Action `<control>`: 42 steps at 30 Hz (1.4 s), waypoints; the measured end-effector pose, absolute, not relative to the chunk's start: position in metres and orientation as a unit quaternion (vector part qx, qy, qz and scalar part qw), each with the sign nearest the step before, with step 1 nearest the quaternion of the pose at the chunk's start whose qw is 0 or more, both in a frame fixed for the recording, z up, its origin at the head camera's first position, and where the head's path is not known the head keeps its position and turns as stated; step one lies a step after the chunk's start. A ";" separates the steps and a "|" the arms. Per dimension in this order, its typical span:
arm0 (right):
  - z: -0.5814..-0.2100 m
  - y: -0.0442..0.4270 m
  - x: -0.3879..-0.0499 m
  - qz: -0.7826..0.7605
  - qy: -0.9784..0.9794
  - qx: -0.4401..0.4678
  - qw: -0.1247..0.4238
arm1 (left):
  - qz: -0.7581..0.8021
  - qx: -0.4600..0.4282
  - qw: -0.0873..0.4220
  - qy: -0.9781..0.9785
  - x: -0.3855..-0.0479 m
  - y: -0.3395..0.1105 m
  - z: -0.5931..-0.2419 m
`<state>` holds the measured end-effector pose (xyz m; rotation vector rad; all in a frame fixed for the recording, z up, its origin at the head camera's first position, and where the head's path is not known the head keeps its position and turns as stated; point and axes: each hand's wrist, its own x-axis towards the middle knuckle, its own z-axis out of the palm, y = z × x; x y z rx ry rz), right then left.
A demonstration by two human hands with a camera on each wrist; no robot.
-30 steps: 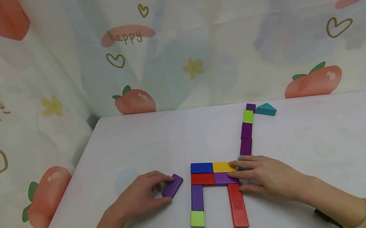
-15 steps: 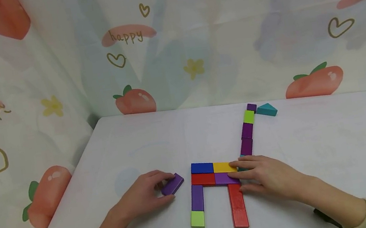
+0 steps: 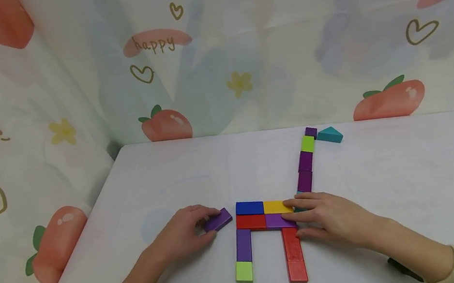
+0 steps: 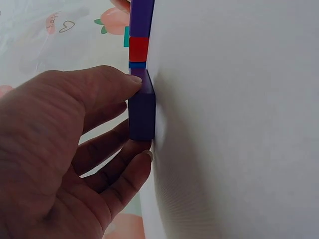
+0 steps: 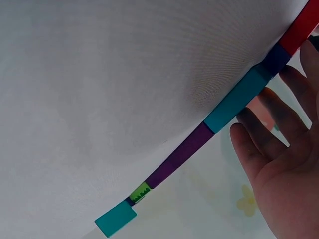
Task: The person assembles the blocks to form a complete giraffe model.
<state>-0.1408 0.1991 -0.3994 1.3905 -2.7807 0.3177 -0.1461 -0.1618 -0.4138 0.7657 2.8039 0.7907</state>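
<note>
A loose purple block lies tilted on the table, pinched between the thumb and fingers of my left hand; in the left wrist view the purple block shows its end face. Just to its right are flat blocks laid together: blue and yellow in one row, red and purple in the row below. My right hand rests its spread fingertips on the right end, touching the yellow and purple blocks. Its fingers partly hide a teal block.
Two legs of blocks run toward me: purple over light green, and red. A column of dark purple and green blocks extends away. Beside its far end lies a teal triangular block.
My left hand has moved the purple block right and slightly away from me, nearer the blue block, and turned it flatter. The right hand stays in place.
</note>
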 end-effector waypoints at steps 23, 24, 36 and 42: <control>-0.398 0.199 -0.140 0.094 -0.895 0.436 -0.006 | 0.257 0.272 0.059 0.925 -0.158 -0.154 -0.414; -0.398 0.199 -0.140 0.094 -0.895 0.436 -0.007 | 0.256 0.274 0.058 0.925 -0.158 -0.154 -0.414; -0.398 0.199 -0.139 0.096 -0.894 0.437 -0.007 | 0.258 0.279 0.062 0.923 -0.159 -0.154 -0.413; -0.398 0.199 -0.140 0.096 -0.890 0.445 0.001 | 0.258 0.273 0.067 0.924 -0.158 -0.154 -0.411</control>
